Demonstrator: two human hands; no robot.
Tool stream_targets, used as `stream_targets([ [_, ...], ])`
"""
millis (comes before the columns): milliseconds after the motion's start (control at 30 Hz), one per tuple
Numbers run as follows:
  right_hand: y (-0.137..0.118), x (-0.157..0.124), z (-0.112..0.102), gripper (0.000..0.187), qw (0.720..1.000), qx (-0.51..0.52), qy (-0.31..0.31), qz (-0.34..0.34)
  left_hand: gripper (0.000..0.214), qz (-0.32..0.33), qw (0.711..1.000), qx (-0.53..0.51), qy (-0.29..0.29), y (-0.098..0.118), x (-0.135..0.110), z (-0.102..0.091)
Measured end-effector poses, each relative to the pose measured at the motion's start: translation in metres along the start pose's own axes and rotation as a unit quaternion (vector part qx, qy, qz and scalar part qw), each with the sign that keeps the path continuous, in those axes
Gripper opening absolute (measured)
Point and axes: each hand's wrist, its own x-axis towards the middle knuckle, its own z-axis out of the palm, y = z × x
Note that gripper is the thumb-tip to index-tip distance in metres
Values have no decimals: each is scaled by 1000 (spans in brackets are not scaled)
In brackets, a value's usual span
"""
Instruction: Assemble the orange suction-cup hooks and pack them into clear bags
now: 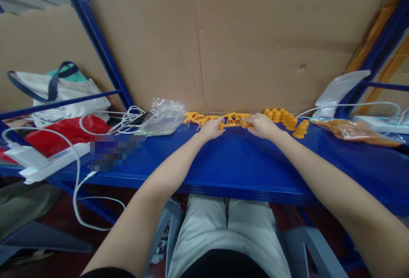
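A row of orange-yellow plastic pieces, some with thin metal chains, lies along the back of the blue table, against the cardboard. My left hand is at the middle of this row, fingers curled on one piece. Just to its right, my right hand has its fingertips closed on another piece in the same row. The fingers partly hide what they grip. Beside my right hand stand several orange-yellow knobbed plastic figures, with a single figure nearer the front.
A clear plastic bag lies left of the row; a bag of orange pieces lies right. Further left are white cables, a power strip, a red bag and a tote bag. Blue posts frame the cardboard wall.
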Motion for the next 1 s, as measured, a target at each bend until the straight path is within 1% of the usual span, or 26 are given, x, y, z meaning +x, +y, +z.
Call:
stream_targets([
  [100, -3, 0, -2, 45, 1000, -7, 1, -2, 38, -2, 1000, 0, 0, 1, 0, 0],
  [333, -18, 1, -7, 40, 999, -33, 2, -8, 41, 42, 999, 5, 5, 9, -2, 2],
  [500, -18, 1, -7, 34, 999, -32, 8, -8, 42, 43, 999, -7, -5, 7, -2, 3],
  [567, -19, 1, -6, 32, 1000, -26, 14, -11, 40, 43, 999, -12, -1, 5, -1, 4],
  [700, -21, 3, -2, 32, 1000, 4, 23, -18, 29, 49, 998, -46, 10, 2, 1, 5],
  [767, -21, 4, 0, 34, 999, 26, 28, -20, 25, 38, 996, -75, 13, 2, 3, 6],
  [867, -16, 5, 5, 33, 996, 66, 48, -20, 25, -8, 991, -133, 2, 3, 4, 7],
  [933, -11, 5, 10, 34, 993, 94, 69, -23, 26, -40, 982, -186, -15, 4, 5, 8],
  [1000, -5, 6, 15, 39, 989, 115, 86, -28, 27, -57, 971, -232, -23, 5, 5, 10],
])
